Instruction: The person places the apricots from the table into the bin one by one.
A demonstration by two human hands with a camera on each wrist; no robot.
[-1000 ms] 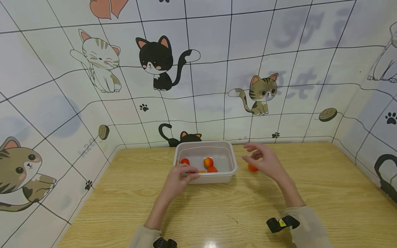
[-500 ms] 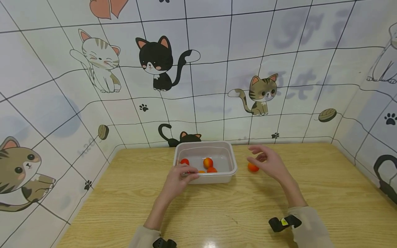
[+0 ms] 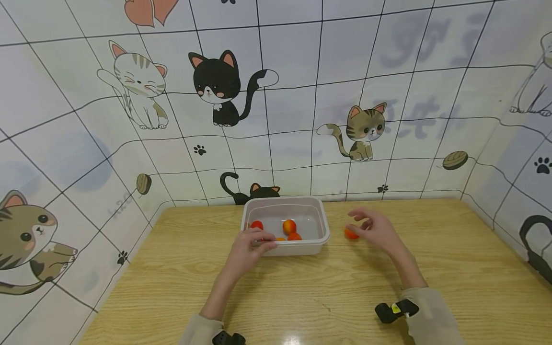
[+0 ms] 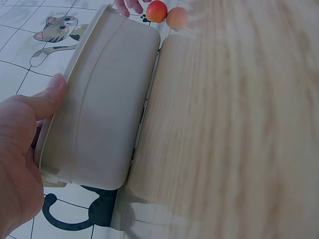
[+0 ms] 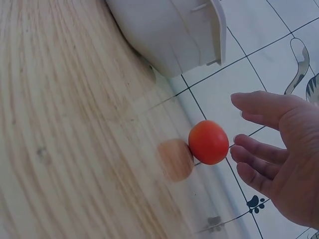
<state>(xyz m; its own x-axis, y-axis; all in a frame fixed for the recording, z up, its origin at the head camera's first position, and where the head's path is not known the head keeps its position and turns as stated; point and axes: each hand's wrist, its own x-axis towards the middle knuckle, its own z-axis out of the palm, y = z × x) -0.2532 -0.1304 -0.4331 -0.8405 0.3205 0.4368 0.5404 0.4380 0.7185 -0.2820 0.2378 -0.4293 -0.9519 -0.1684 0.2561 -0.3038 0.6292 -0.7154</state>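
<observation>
A white plastic container [image 3: 302, 247] stands on the wooden table with several red and orange tomatoes [image 3: 289, 227] inside. My left hand [image 3: 246, 251] pinches its near rim towards the left corner, thumb outside and fingers over the edge; the left wrist view shows the thumb [image 4: 52, 94] against the outer wall. To the right of the container lies one loose red-orange tomato [image 5: 209, 142] on the table. Around and just above it hovers my right hand [image 3: 377, 231], fingers loosely bent and spread from the thumb. In the right wrist view a gap separates the fingertips from the tomato.
Close behind the container rises a wall [image 3: 293, 158] with printed cats and grid lines; side walls flank the table. Light wood tabletop [image 3: 302, 292] stretches in front of and beside the container. Dark straps with small devices [image 3: 396, 310] sit on both wrists.
My right hand has shifted slightly right and then lowered towards the loose tomato. The left hand, the container and the tomatoes stay where they were.
</observation>
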